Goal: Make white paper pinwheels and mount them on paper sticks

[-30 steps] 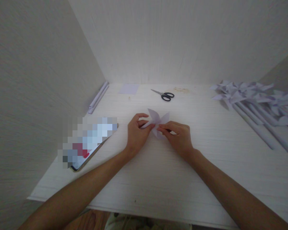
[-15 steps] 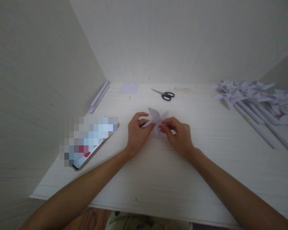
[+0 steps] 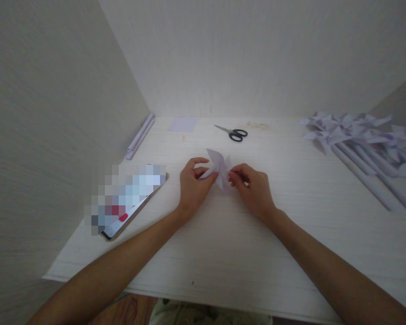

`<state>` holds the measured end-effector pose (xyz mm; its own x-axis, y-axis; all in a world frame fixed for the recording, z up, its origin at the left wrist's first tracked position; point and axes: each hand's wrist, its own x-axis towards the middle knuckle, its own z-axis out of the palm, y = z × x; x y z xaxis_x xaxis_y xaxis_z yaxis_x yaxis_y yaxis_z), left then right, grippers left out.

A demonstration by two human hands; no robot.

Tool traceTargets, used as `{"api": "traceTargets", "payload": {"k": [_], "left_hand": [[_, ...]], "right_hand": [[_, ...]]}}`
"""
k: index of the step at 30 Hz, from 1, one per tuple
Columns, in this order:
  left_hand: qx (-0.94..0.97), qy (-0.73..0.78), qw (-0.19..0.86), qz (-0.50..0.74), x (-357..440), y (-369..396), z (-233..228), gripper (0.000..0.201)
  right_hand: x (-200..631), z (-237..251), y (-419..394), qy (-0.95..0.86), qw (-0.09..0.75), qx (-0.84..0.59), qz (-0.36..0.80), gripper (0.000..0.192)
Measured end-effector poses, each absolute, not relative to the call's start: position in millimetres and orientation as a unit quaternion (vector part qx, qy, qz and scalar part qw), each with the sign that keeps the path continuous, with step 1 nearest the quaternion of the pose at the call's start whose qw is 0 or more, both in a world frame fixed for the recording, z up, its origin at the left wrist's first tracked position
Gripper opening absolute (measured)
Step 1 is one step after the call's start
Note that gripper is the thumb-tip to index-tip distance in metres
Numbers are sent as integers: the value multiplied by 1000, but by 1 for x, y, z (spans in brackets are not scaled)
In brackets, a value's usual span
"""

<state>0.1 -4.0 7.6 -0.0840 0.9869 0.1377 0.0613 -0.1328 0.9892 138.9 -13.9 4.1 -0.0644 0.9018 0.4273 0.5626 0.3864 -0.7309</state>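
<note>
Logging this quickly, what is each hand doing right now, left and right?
Left hand: fingers closed on the paper pinwheel, holding its left side.
Right hand: fingers pinching the same paper pinwheel at its right side.

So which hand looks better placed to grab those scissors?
Probably the right hand: the scissors lie just beyond it with bare table between. The left hand sits slightly farther off; both pinch the paper pinwheel.

On the bench (image 3: 223,253), the paper pinwheel (image 3: 219,174) lies mid-centre; scissors (image 3: 232,132) far behind it, phone (image 3: 128,198) left, finished pinwheels (image 3: 358,135) far right.
</note>
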Motion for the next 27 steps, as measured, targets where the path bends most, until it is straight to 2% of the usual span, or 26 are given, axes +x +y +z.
{"api": "traceTargets", "payload": {"k": [10, 27], "left_hand": [[536, 503, 416, 535, -1, -4, 7, 33], [539, 493, 415, 542, 0, -5, 7, 31]], "right_hand": [[141, 3, -10, -663, 453, -522, 287, 12], [143, 1, -8, -636, 468, -510, 340, 11]]}}
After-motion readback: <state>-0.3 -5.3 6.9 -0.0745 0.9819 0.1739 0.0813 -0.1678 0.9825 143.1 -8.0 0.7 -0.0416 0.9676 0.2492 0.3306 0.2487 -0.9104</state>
